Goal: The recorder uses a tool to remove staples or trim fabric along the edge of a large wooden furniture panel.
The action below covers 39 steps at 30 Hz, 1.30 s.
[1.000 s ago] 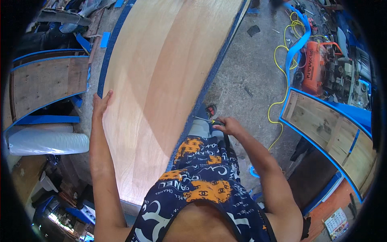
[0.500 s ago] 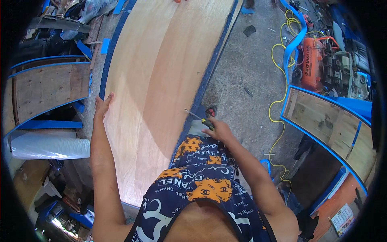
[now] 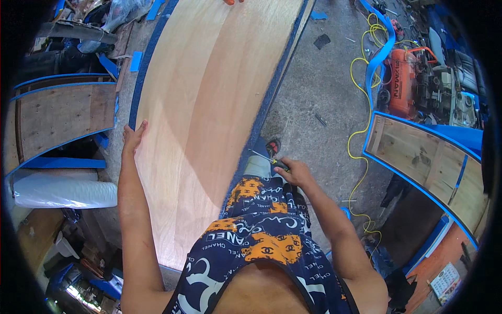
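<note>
A long plywood panel [image 3: 209, 104] with dark blue fabric along its edges lies lengthwise in front of me. My left hand [image 3: 134, 137] grips its left edge, thumb on the wood and fingers over the outer side. In my right hand [image 3: 296, 171] is a screwdriver [image 3: 281, 165] with a yellow and black handle. The thin metal shaft points up and left, its tip close to the blue right edge of the panel; contact cannot be made out. At the panel's far end, another person's fingers [image 3: 230, 1] rest on the wood.
Blue-edged wooden frames stand left [image 3: 68, 112] and right [image 3: 423, 162]. A yellow hose [image 3: 351, 144] winds over the concrete floor [image 3: 308, 89] beside an orange compressor [image 3: 402, 83]. A plastic-wrapped roll [image 3: 65, 193] lies at the left. A small dark scrap [image 3: 322, 41] is on the floor.
My right hand has moved slightly right and down, drawing the screwdriver's tip back from over the wood to the panel's blue edge. My left hand stays in place.
</note>
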Each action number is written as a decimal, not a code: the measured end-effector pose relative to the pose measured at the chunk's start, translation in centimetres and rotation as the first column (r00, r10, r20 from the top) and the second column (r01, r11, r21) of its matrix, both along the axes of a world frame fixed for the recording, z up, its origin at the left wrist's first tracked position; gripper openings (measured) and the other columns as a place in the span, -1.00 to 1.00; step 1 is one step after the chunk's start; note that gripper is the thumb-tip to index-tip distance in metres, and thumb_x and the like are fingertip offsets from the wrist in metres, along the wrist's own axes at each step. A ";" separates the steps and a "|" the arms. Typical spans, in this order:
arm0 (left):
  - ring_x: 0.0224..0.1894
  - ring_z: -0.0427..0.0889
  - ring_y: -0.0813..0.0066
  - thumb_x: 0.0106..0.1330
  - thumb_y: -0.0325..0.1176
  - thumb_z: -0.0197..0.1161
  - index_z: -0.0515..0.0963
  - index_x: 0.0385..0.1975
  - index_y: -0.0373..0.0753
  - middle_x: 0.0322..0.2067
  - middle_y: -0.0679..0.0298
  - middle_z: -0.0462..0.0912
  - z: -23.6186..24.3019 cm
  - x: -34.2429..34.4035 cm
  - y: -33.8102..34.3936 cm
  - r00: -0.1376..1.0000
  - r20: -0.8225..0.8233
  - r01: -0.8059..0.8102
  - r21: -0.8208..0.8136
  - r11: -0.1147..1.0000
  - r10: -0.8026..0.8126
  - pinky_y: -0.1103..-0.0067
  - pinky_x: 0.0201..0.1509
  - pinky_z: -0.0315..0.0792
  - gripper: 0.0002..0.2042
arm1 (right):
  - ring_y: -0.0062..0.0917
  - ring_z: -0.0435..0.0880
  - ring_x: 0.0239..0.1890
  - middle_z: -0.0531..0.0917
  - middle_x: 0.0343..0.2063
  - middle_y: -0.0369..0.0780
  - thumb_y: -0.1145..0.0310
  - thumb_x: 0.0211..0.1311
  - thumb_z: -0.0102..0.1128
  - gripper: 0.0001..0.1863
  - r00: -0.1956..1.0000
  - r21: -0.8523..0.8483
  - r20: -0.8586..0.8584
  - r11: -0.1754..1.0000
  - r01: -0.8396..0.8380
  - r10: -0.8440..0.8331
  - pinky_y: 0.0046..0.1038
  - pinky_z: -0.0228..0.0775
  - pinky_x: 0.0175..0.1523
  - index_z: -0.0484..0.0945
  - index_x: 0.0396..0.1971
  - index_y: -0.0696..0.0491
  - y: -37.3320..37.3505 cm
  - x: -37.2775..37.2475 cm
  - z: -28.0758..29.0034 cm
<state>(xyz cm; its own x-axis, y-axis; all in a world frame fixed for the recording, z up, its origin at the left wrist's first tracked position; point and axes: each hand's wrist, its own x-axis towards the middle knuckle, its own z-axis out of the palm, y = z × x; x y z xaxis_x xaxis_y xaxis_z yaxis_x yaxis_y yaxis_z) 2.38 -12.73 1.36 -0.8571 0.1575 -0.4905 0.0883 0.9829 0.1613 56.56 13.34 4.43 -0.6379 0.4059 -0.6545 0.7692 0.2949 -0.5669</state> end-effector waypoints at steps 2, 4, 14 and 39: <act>0.43 -0.05 -0.16 -0.12 0.51 0.24 -0.06 0.36 -0.43 0.34 -0.26 0.04 0.1 0.1 0.1 1.000 -0.002 0.005 -0.005 1.000 -0.005 0.16 0.48 -0.14 0.25 | -0.01 0.64 -0.28 0.65 -0.46 -0.03 -0.21 0.20 0.12 -0.51 1.000 0.009 0.007 1.000 -0.026 0.026 -0.12 0.46 -0.21 0.56 -0.19 -0.06 0.2 0.0 -0.1; 0.43 -0.04 -0.16 -0.11 0.49 0.25 -0.04 0.36 -0.42 0.34 -0.25 0.06 0.3 0.2 0.1 1.000 -0.005 -0.010 0.002 1.000 0.010 0.15 0.47 -0.13 0.23 | -0.03 0.64 -0.27 0.65 -0.46 -0.04 -0.20 0.21 0.11 -0.51 1.000 0.000 0.008 1.000 -0.029 0.029 -0.12 0.46 -0.20 0.55 -0.19 -0.05 0.3 -0.1 -0.6; 0.42 -0.03 -0.15 -0.11 0.47 0.27 -0.03 0.36 -0.42 0.34 -0.25 0.05 0.6 0.3 0.5 1.000 -0.003 -0.030 0.003 1.000 0.030 0.16 0.47 -0.10 0.22 | -0.02 0.51 0.03 0.55 -0.15 0.04 0.00 0.34 0.05 -0.52 0.974 -0.009 -0.117 0.980 -0.197 0.195 -0.17 0.40 0.02 0.38 0.01 0.10 -0.1 -5.0 -8.0; 0.44 -0.11 -0.18 -0.12 0.48 0.28 -0.07 0.38 -0.33 0.38 -0.20 -0.04 0.2 0.3 0.5 0.998 0.041 -0.055 -0.002 0.999 0.055 0.08 0.46 -0.15 0.22 | -0.06 0.64 -0.17 0.65 -0.23 0.04 0.18 0.36 -0.02 -0.53 0.997 -0.049 -0.069 0.998 -0.039 0.035 -0.16 0.48 -0.05 0.36 0.26 -0.16 -2.7 -1.3 8.4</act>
